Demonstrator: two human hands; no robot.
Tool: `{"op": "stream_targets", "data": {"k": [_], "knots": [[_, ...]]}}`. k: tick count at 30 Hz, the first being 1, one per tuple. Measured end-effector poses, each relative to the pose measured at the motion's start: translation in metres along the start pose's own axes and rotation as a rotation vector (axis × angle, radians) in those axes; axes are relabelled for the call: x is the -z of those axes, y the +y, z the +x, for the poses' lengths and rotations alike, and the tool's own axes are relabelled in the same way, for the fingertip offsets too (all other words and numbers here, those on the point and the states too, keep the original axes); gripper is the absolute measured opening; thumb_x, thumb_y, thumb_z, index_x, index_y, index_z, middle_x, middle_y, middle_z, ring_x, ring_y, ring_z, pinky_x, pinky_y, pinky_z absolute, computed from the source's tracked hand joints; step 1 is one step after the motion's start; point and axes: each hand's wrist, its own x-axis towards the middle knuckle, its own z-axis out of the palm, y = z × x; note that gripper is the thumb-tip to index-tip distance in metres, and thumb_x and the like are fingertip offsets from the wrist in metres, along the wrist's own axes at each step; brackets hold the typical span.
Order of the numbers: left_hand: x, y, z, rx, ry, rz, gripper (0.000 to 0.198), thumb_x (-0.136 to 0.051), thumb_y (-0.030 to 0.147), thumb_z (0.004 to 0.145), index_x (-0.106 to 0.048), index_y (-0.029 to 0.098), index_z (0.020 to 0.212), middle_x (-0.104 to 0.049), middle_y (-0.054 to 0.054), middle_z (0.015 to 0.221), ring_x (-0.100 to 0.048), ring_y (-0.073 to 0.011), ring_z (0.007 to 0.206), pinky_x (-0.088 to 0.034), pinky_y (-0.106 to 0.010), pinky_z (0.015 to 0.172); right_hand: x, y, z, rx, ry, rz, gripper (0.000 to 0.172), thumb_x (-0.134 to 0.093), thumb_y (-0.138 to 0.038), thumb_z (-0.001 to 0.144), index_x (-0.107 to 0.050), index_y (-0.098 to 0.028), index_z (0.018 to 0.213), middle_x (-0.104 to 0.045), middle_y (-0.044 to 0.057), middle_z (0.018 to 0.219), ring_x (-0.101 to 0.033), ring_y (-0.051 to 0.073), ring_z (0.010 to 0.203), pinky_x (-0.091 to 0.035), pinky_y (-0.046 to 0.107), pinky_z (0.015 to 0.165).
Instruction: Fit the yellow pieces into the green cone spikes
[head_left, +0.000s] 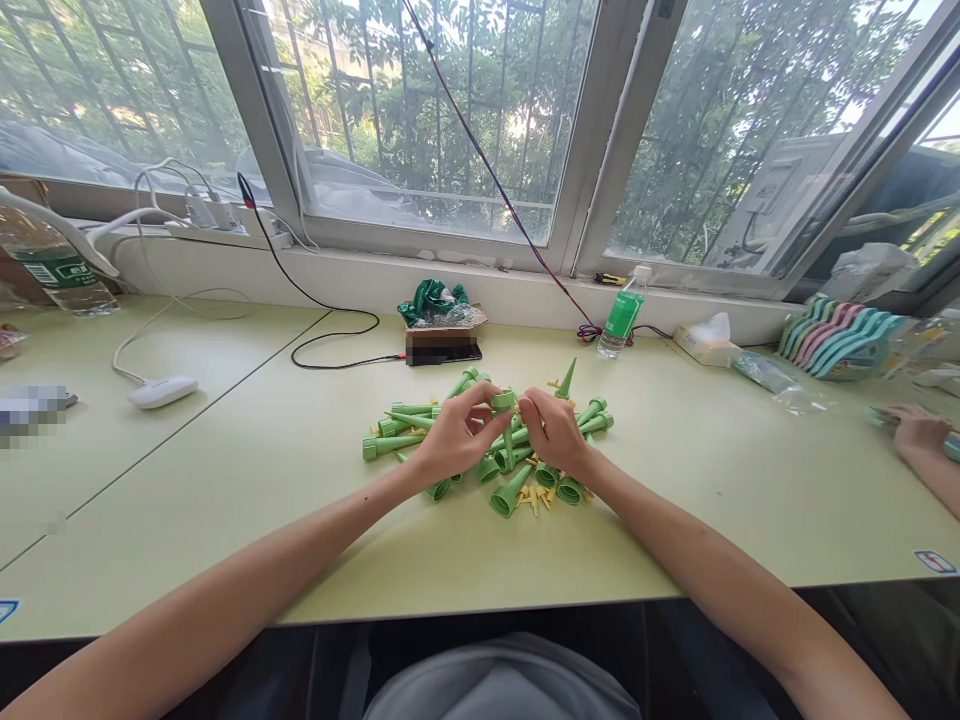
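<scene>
My left hand is closed around a green plastic watering spike, its wide capped end up between thumb and fingers. Right beside it, my right hand has its fingers pinched together; whatever they hold is hidden. Both hands are over a loose pile of similar green spikes, one of them lying with its open threaded end toward me. Small yellow plastic pieces are scattered among the spikes, mostly at the near side. Another green spike points upward just behind my right hand.
Behind the pile are a small box with green and clear plastic and a dark cabled device. A water bottle, tissue pack and coloured hangers line the windowsill side. Another person's hand is at right. A white device lies left.
</scene>
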Motion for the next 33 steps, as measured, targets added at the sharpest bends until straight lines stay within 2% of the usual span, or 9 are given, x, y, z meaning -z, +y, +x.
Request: {"op": "stream_targets", "data": {"k": [7,16,21,29,33], "knots": [[0.0016,-0.0018,-0.0009,-0.062,-0.039,0.155,0.024,-0.063,0.034,0.087,-0.051,0.020,0.103,-0.047,0.004,0.074,-0.052,-0.0088,0.056,-0.047,-0.022,0.053,-0.0011,0.0013,0.0008,0.015,0.017,-0.020,0.035,-0.030,-0.033,0.104,-0.032,-0.023,0.071,-0.039,-0.002,0.060,-0.033,0.013,0.052,-0.028,0.028,0.053],[0.0004,-0.0014,-0.0017,-0.106,-0.022,0.274,0.018,-0.061,0.033,0.088,-0.051,0.021,0.097,-0.048,0.006,0.061,-0.050,-0.0099,0.053,-0.043,-0.022,0.052,-0.0015,0.0010,0.0007,0.018,0.024,-0.064,0.036,-0.029,-0.033,0.104,-0.031,-0.023,0.069,-0.039,-0.003,0.057,-0.031,0.013,0.049,-0.027,0.028,0.052],[-0.0003,-0.0032,-0.0028,-0.165,-0.022,0.343,0.014,-0.060,0.029,0.088,-0.052,0.020,0.094,-0.051,0.004,0.064,-0.049,-0.0087,0.053,-0.039,-0.020,0.049,-0.0018,0.0005,0.0009,0.029,0.031,-0.067,0.037,-0.032,-0.030,0.103,-0.032,-0.023,0.067,-0.038,-0.003,0.055,-0.029,0.012,0.047,-0.026,0.027,0.051],[0.0009,-0.0068,-0.0029,-0.342,-0.029,0.441,0.011,-0.060,0.022,0.088,-0.050,0.019,0.093,-0.054,0.003,0.072,-0.049,-0.0062,0.054,-0.038,-0.018,0.050,-0.0010,-0.0011,0.0023,0.028,0.045,-0.072,0.038,-0.035,-0.025,0.100,-0.028,-0.022,0.063,-0.031,-0.005,0.051,-0.025,0.010,0.045,-0.023,0.026,0.049],[0.0007,-0.0060,-0.0031,-0.347,-0.026,0.448,0.012,-0.061,0.021,0.088,-0.051,0.019,0.094,-0.053,0.004,0.072,-0.049,-0.0059,0.054,-0.037,-0.017,0.048,-0.0012,-0.0021,0.0031,0.024,0.054,-0.067,0.038,-0.037,-0.023,0.099,-0.027,-0.022,0.063,-0.029,-0.006,0.050,-0.024,0.009,0.045,-0.023,0.026,0.049]]}}
